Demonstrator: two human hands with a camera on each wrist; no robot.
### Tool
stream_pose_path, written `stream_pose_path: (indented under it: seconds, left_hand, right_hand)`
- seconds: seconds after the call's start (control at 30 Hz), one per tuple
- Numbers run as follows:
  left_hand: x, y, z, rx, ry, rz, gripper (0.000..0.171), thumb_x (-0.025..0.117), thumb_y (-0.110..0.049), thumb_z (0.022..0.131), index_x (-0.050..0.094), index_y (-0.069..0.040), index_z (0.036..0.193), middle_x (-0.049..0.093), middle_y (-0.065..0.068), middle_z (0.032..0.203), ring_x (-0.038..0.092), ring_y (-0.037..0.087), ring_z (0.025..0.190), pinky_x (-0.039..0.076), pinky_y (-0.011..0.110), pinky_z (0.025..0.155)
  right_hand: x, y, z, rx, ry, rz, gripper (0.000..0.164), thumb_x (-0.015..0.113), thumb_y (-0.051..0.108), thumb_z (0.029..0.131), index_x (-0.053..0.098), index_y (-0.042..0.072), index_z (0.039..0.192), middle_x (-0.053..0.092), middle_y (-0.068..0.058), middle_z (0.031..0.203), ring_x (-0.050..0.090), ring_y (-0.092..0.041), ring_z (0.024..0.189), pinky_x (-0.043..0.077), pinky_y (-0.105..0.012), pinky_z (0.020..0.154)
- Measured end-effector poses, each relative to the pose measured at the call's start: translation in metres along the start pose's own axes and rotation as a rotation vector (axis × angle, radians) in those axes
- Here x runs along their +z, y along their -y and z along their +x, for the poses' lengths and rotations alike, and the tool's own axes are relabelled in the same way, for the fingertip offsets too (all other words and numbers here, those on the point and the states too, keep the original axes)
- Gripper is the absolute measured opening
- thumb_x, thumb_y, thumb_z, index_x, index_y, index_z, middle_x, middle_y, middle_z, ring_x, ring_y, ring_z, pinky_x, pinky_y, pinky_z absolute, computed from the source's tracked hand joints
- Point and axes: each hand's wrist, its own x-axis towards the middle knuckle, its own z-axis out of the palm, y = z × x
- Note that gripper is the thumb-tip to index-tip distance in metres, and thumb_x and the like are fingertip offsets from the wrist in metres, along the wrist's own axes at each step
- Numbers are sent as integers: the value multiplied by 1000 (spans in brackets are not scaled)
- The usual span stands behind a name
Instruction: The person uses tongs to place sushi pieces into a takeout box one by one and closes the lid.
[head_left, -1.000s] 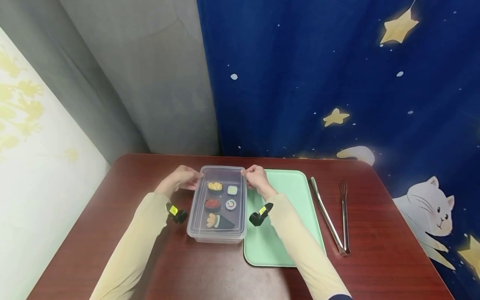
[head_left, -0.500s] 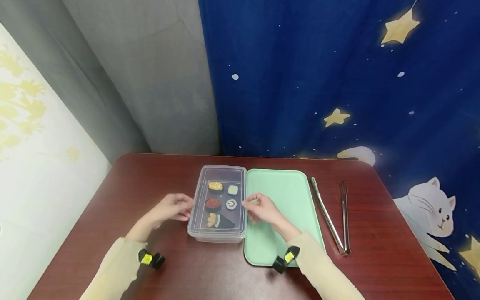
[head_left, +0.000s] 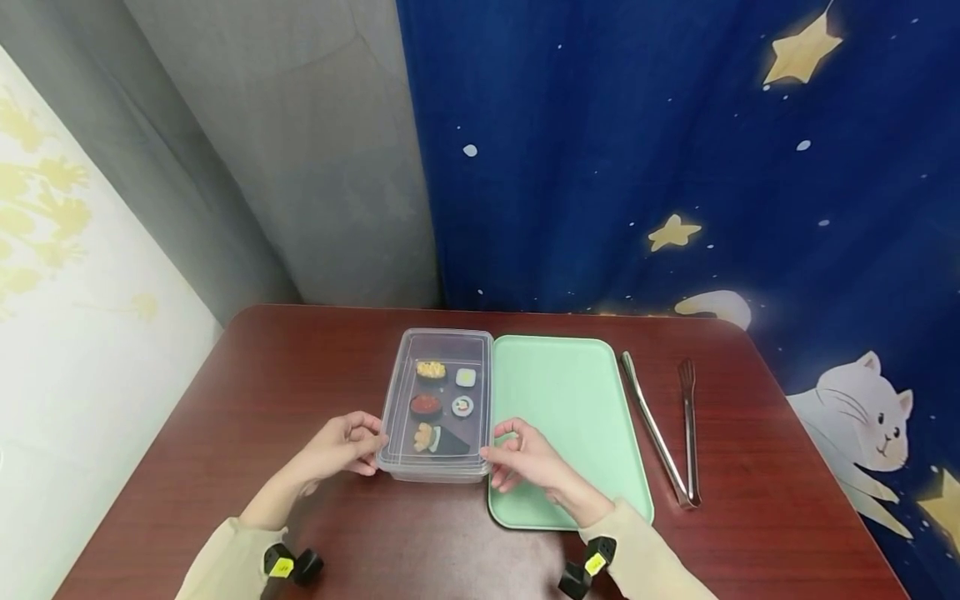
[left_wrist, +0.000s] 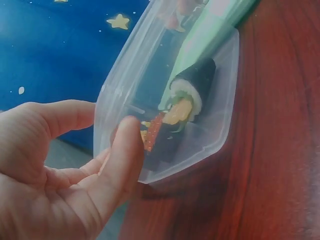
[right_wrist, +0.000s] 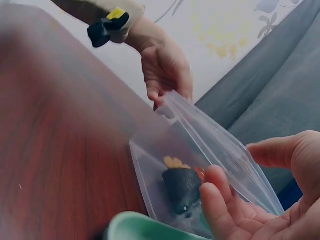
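A clear plastic food container with its lid on stands left of the tray. Through the lid show several sushi pieces, among them a cone hand roll, a red-topped piece and a yellow-topped piece. My left hand grips the near left corner at the rim. In the left wrist view its thumb lies against the lid, the other fingers by the side wall. At the near right corner my right hand grips the rim likewise, thumb on the lid edge, fingers against the wall.
A pale green tray lies right beside the container, partly under my right hand. Farther right are long metal tongs, opened in a V. The brown table ends at a grey and blue curtain.
Both hands have slid along the container's sides from its far corners to its near corners, toward me. The container, tray and tongs have stayed in place.
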Motion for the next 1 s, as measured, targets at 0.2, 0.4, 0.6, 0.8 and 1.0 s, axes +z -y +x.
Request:
stream_pose_path:
  seconds: [0.2, 0.4, 0.6, 0.8, 1.0]
  left_hand:
    - [2, 5, 0, 5, -3, -38, 37, 62, -10, 90, 44, 13, 112, 62, 10, 79, 63, 21, 68, 58, 32, 62]
    - [4, 7, -1, 24, -5, -54, 37, 61, -10, 90, 42, 14, 111, 60, 9, 78, 63, 22, 68, 58, 32, 62]
    - [6, 7, -3, 15, -23, -69, 34, 61, -9, 90, 43, 13, 109, 58, 6, 75, 59, 16, 64, 57, 30, 61]
    - [7, 7, -3, 2, -41, -73, 31, 60, -9, 91, 44, 12, 107, 56, 5, 74, 56, 13, 64, 57, 29, 61]
    - [8, 9, -3, 2, -42, -80, 29, 60, -10, 91, 45, 12, 105, 56, 4, 73, 56, 13, 64, 57, 29, 62]
  right_hand:
    - [4, 0, -2, -20, -16, 46, 40, 62, 6, 86, 35, -8, 112, 57, -2, 64, 55, -7, 48, 51, -20, 47]
    - [6, -1, 0, -18, -25, 53, 36, 59, 1, 86, 34, -9, 110, 55, -1, 62, 53, -6, 47, 49, -19, 45]
    - [5, -1, 2, -4, -23, 59, 30, 58, -1, 84, 37, -6, 105, 55, 1, 60, 51, -6, 45, 47, -18, 44]
    - [5, -1, 2, -6, -6, 96, 26, 58, -2, 85, 38, -1, 102, 53, 3, 60, 49, -5, 45, 45, -17, 45]
    - [4, -2, 3, -13, 3, 116, 27, 57, -3, 86, 38, -3, 105, 52, 3, 61, 48, -4, 46, 45, -17, 46]
